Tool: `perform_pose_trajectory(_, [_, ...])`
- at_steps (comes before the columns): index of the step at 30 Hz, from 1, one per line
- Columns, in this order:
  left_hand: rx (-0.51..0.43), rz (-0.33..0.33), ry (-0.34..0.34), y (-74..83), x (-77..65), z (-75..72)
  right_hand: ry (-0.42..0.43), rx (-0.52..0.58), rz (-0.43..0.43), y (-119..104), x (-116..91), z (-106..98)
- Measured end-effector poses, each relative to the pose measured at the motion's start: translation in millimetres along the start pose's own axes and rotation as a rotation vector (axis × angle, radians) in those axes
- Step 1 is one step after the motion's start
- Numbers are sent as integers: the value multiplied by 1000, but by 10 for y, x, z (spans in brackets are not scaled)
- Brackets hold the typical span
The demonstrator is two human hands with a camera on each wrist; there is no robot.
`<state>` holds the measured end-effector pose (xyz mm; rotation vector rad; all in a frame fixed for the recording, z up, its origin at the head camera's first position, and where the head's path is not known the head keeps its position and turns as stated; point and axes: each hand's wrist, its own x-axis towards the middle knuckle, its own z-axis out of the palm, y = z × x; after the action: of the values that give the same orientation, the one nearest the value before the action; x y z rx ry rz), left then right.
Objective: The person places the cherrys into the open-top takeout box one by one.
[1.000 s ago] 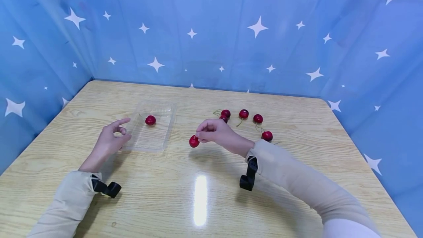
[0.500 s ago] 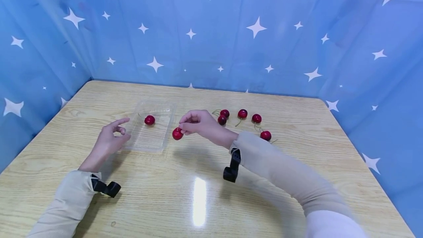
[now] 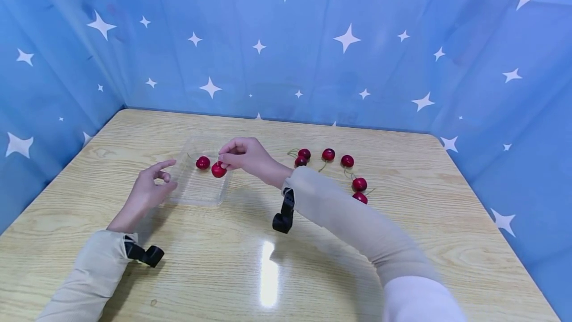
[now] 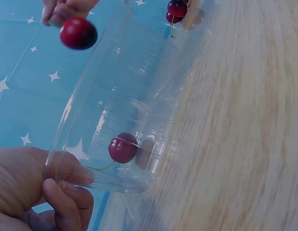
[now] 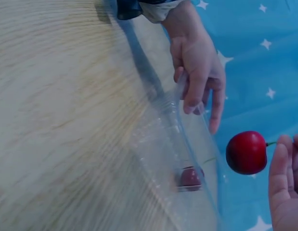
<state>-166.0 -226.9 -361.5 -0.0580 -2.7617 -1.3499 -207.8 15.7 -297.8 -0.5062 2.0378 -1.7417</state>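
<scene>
One blue, white-starred curtain (image 3: 286, 63). One wooden table (image 3: 201, 272). One clear box (image 3: 194, 193), table's ten o'clock; my left hand (image 3: 148, 187) grips it at nine o'clock, thumb and fingers either side. My right hand (image 3: 251, 157): thumb and finger clamped on the stem (image 5: 271, 143) of one red cherry (image 3: 218, 170), over the box. Eight cherries visible: that one, another cherry (image 3: 203, 163) inside the box toward nine o'clock from mine, six loose cherries (image 3: 328, 154) on the table, one to two o'clock.

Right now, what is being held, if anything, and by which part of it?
The right grip pinches a cherry by its stem. The left grip is at the clear box's edge; whether it holds it, I cannot tell.
</scene>
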Motion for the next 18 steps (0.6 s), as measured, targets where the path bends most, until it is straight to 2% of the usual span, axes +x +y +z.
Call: perform_pose_trajectory(18, [6,-19,6,24,-10,-7,165,-2,-58,-127,431,135])
